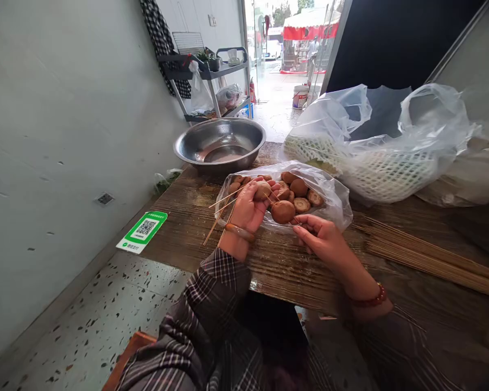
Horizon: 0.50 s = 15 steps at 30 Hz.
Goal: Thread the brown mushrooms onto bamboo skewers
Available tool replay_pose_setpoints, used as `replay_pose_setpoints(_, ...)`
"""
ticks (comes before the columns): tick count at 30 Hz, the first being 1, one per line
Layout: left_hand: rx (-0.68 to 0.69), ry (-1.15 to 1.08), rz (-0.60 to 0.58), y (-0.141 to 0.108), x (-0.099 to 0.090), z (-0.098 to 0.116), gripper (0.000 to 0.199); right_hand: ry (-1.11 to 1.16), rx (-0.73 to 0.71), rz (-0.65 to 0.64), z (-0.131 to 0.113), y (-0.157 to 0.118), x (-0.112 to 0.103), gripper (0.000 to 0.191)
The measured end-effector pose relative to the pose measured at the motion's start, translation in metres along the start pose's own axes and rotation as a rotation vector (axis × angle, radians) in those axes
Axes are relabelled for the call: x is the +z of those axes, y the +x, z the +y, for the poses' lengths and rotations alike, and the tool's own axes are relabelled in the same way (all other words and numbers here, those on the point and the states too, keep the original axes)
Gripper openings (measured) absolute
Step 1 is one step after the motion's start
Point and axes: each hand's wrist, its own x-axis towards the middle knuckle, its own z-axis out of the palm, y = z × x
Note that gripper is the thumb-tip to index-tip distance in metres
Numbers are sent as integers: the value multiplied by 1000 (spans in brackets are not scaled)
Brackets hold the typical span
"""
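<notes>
My left hand (250, 206) is closed around a pale-brown mushroom (262, 190) and several thin wooden skewers (223, 209), which stick out to the left past the wrist. My right hand (319, 236) pinches the near end of a skewer that bears a round brown mushroom cap (283, 212). That cap sits between the two hands, over the front of an open clear plastic bag (337, 201). Inside the bag lie several more brown mushrooms (298, 188), some with their pale undersides up. My left fingers hide part of the mushroom they hold.
Behind the bag stands a wide steel basin (220, 142). A bundle of skewers (427, 252) lies on the wooden table (305, 271) at right. Large plastic bags (391, 157) with net-wrapped produce fill the back right. A green QR-code card (143, 231) rests at the left edge.
</notes>
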Motion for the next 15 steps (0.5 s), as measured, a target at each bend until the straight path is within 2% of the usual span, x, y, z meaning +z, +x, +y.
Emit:
replay_pose_setpoints(5,8,-60,51,0,0,4,11,-63,-12,-51,3,-2,2,36)
replay_pose_setpoints(15,25,-54,9,0,-2,2,13,-100,-24,-20,4,-1,1,37)
